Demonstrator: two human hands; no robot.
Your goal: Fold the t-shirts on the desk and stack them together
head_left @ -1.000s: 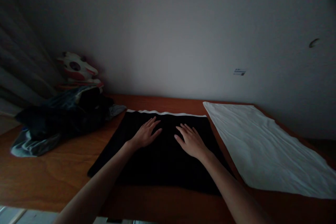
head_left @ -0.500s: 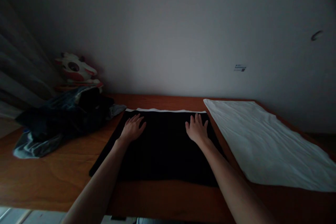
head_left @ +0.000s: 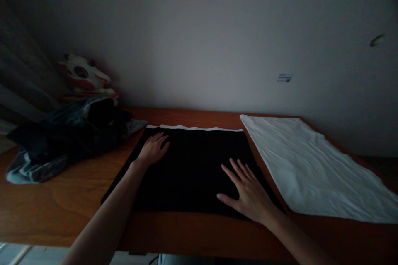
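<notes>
A black folded cloth (head_left: 186,174), perhaps a garment, lies flat on the wooden table, with a thin white strip (head_left: 199,128) showing along its far edge. My left hand (head_left: 153,149) rests on its far left part, fingers stretched out. Over its near right part is my right hand (head_left: 247,190), palm down and fingers spread; whether it touches the cloth I cannot tell. Neither hand holds anything. To the right, a white cloth (head_left: 311,165) is spread out with slight wrinkles.
A heap of dark clothes (head_left: 77,132) lies on the left of the wooden table (head_left: 77,215). Behind it sits a white and red cow-like toy (head_left: 85,75) by the curtain (head_left: 25,62). The wall (head_left: 199,41) rises along the table's back edge.
My right hand has moved back toward me from the far right part of the black cloth to its near right part. My left hand has stayed nearly in place. The view shifted slightly.
</notes>
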